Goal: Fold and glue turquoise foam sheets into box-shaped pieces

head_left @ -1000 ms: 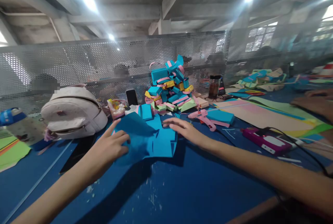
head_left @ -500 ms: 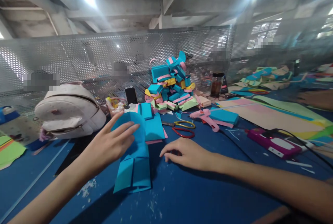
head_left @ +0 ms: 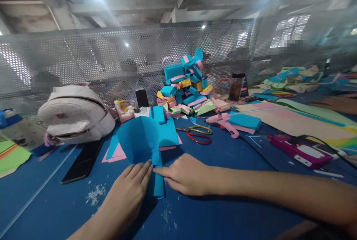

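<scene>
A folded sheet of blue craft paper (head_left: 138, 136) is in front of me, its far end curling up and its near end creased into panels. My left hand (head_left: 131, 184) rests on the near part, fingers side by side and stretched out, fingertips pressing at the crease; its thumb is hidden. From the right, my right hand (head_left: 186, 175) touches the same crease with its outstretched index finger, thumb apart below and the other fingers curled. Beyond the paper lie flat blue sheets (head_left: 169, 132) over pink ones, and scissors (head_left: 198, 135) with yellow and red handles.
A pink glue gun (head_left: 224, 123) lies at right, near a magenta power box (head_left: 295, 151) with a cable. A pile of folded paper pieces (head_left: 186, 87) stands at the back. At left are a white backpack (head_left: 75, 115), a dark phone (head_left: 83, 162) and white scraps (head_left: 96, 193).
My left hand has come down from the paper's upper part to its near crease. My right hand has moved slightly left and its index finger now touches the paper, whose far end shows curled.
</scene>
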A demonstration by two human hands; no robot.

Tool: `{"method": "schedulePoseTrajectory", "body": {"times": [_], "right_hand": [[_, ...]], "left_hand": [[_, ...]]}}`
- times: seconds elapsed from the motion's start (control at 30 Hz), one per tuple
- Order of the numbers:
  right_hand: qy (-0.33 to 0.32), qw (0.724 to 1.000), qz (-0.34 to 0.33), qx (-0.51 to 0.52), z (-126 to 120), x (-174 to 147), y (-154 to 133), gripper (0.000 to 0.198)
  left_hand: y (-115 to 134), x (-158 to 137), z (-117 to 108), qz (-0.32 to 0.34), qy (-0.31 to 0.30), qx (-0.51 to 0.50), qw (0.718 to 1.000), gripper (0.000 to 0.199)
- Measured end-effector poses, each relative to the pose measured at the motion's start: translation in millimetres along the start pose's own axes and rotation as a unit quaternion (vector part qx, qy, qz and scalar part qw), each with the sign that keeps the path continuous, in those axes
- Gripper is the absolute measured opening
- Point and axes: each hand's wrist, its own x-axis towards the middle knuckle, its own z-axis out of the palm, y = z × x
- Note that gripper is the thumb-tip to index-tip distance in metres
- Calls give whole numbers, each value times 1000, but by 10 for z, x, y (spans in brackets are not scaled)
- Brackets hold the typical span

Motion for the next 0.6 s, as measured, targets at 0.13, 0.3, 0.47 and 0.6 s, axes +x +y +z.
{"method": "schedulePoseTrajectory", "body": {"times": [0.13, 0.3, 0.47, 0.6], "right_hand": [[-14, 999, -43, -8, 18, 50, -34, 25], [-27, 993, -113, 11, 65, 39, -5, 22], [-27, 983, -168, 64, 162, 59, 97, 36], [-27, 978, -182, 96, 272, 91, 160, 40]], "left_hand": [[18, 67, 35, -6, -25, -82, 996, 63], [-71, 173, 41, 2, -37, -167, 985, 59], [-155, 303, -11, -36, -52, -229, 971, 39], [-165, 379, 101, -22, -42, -223, 974, 47]]}}
